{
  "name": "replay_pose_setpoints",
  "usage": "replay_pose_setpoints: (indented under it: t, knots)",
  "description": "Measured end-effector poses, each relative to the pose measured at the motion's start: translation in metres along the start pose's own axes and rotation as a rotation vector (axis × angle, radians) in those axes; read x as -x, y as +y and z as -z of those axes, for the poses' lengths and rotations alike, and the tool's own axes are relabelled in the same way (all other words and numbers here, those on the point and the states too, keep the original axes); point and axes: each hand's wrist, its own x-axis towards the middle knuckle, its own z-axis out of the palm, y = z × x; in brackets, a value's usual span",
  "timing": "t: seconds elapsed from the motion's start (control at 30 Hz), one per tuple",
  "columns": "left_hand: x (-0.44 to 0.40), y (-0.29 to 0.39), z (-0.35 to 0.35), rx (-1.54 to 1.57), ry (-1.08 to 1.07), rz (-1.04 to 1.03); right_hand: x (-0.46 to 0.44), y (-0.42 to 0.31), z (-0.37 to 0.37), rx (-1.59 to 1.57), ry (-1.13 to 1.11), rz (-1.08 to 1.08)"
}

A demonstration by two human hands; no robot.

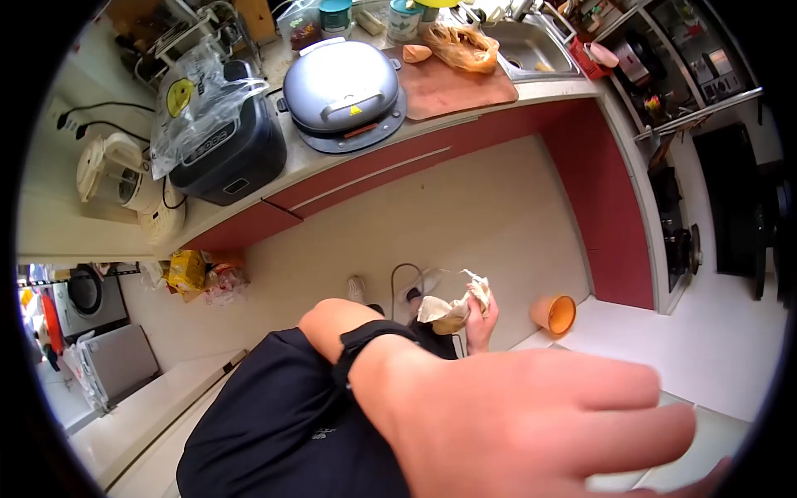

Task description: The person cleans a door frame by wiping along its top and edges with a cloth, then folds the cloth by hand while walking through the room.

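Note:
My left hand (540,415) is very close to the camera at the lower right, back side up. Its fingers stretch right, slightly apart, with nothing visible in them. A black band (364,340) circles that arm near the wrist. Beyond it, my right hand (481,319) grips a crumpled, off-white and brownish cloth-like piece (448,312) over the floor. My left hand hides the right forearm. An orange bin (554,315) stands on the floor to the right of my right hand.
A counter with red fronts (374,178) carries a round grey appliance (342,87), a dark cooker (237,158), a reddish-brown board (457,83) and a sink (531,46). Dark shelves (689,66) stand at right. Bags (187,270) lie at left; a cable loop (394,278) is near the feet.

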Motion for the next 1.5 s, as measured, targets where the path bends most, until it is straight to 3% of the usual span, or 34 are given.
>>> replay_pose_setpoints:
  t: [0.03, 0.3, 0.5, 0.7, 0.97, 1.2, 1.27, 1.33, 1.5]
  knots:
    - [-0.003, -0.013, -0.014, -0.011, 0.018, -0.010, -0.008, 0.004, 0.008, 0.006, 0.035, -0.077]
    - [-0.017, -0.126, -0.125, -0.091, 0.056, -0.085, -0.135, 0.017, 0.081, -0.114, 0.038, -0.072]
    - [-0.029, -0.202, -0.173, -0.083, -0.268, -0.014, -0.215, 0.000, 0.148, -0.119, 0.116, -0.061]
    - [-0.054, -0.264, -0.193, -0.111, -0.627, -0.089, -0.262, 0.007, 0.183, -0.171, 0.092, -0.157]
    - [-0.074, -0.349, -0.207, -0.086, -0.832, -0.161, -0.334, -0.004, 0.194, -0.078, -0.008, -0.131]
    - [-0.079, -0.446, -0.230, -0.025, -0.825, -0.265, -0.417, 0.009, 0.242, -0.017, 0.202, -0.119]
    - [-0.085, -0.476, -0.239, -0.012, -0.805, -0.288, -0.440, -0.001, 0.261, 0.017, 0.296, -0.166]
    - [-0.095, -0.507, -0.246, 0.001, -0.787, -0.316, -0.465, -0.011, 0.283, 0.160, 0.385, -0.062]
    - [-0.097, -0.587, -0.256, 0.051, -0.776, -0.330, -0.521, -0.036, 0.308, 0.121, 0.556, -0.118]
